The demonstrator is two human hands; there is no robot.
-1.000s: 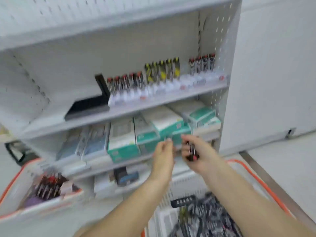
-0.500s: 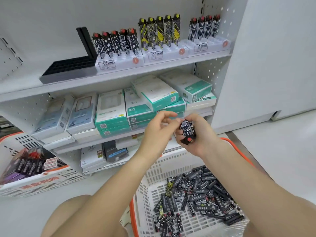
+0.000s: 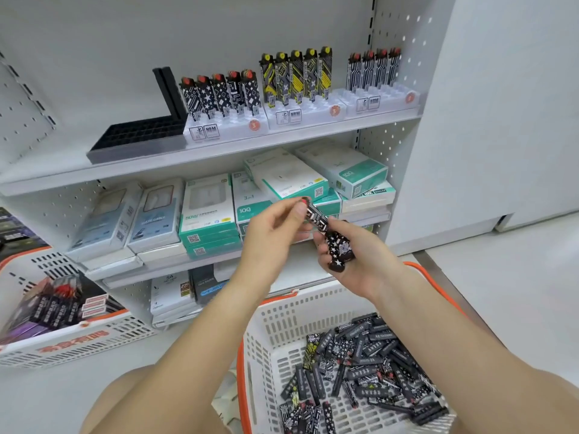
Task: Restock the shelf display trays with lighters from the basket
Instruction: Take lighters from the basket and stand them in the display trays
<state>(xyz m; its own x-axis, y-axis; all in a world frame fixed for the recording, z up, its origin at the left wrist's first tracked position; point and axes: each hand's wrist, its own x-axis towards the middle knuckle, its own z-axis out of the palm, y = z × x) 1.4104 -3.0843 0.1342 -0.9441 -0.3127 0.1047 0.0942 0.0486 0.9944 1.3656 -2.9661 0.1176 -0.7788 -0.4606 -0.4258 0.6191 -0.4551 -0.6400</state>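
Hidden: the right hand's [image 3: 354, 261] palm covers most of its small bunch of lighters [image 3: 340, 249], so their number cannot be told; the loose lighters in the basket [image 3: 275, 321] overlap too thickly to count.
Cut off: a second basket [image 3: 72, 343] at the left edge, its contents blurred.
Display trays: three white ones on the upper shelf [image 3: 219, 151], side by side; the left tray [image 3: 225, 126] holds five star and check lighters, the middle tray [image 3: 300, 112] five yellow-marked ones, the right tray [image 3: 382, 100] four striped ones.
Black tray: one [image 3: 138, 137], left of the white trays.
Left hand: its [image 3: 275, 230] thumb and fingers pinch the red-capped end of one patterned lighter [image 3: 316, 216], tilted.
Right hand: curled round the bunch, just beside the left hand.
Basket: near right, below both hands.
Boxes: teal and white cartons [image 3: 206, 211] on the middle shelf.
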